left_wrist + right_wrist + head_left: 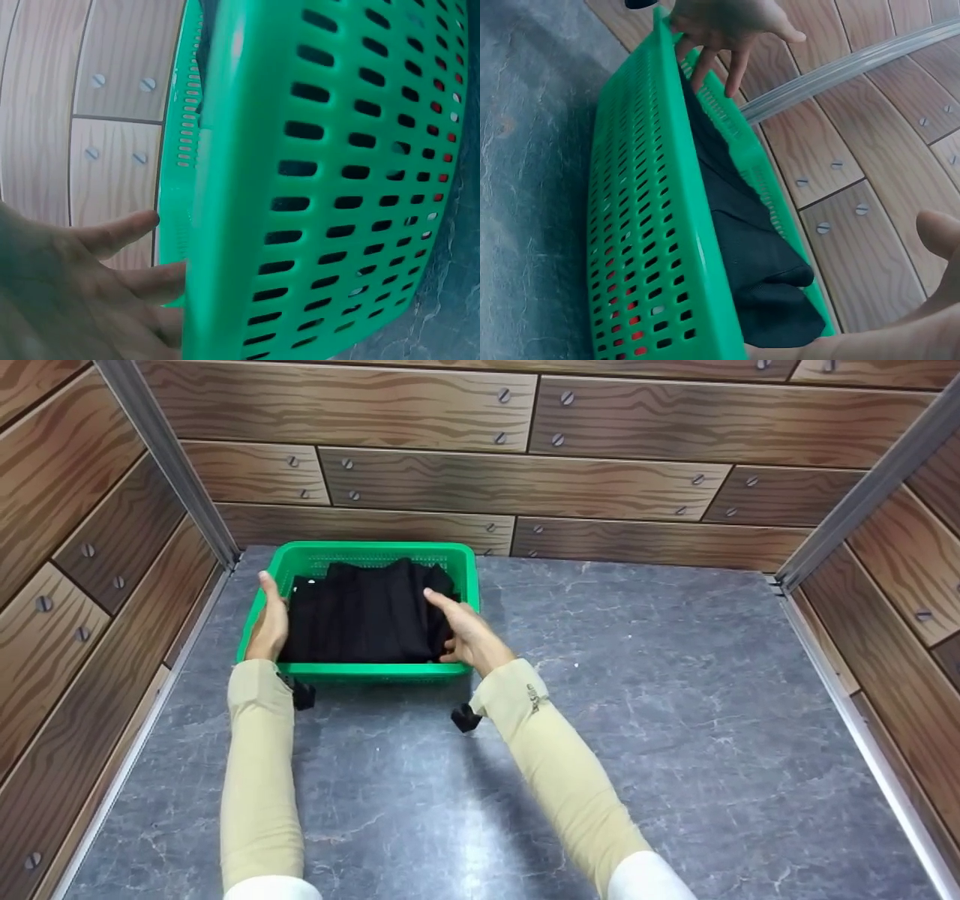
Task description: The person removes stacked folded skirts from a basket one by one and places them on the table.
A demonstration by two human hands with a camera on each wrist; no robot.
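Folded black cloth [367, 611] fills most of a green plastic basket [375, 669] with slotted walls. At the basket's left end, my left hand [268, 619] reaches down with its fingers inside the rim, beside the cloth. The right wrist view shows the fingers of this left hand [731, 34] extended and spread apart. My right hand [472, 634] is at the opposite end, thumb raised over the cloth's edge and fingers reaching inside the basket next to the cloth. Its fingertips are partly hidden there. Through the slots, red and white bits show under the cloth.
The basket stands on a grey marbled surface [637, 720], near its back left corner. Wood-patterned panels [420, 480] wall it at the back and both sides, with metal posts [832, 495] at the corners. A small black device hangs under each wrist.
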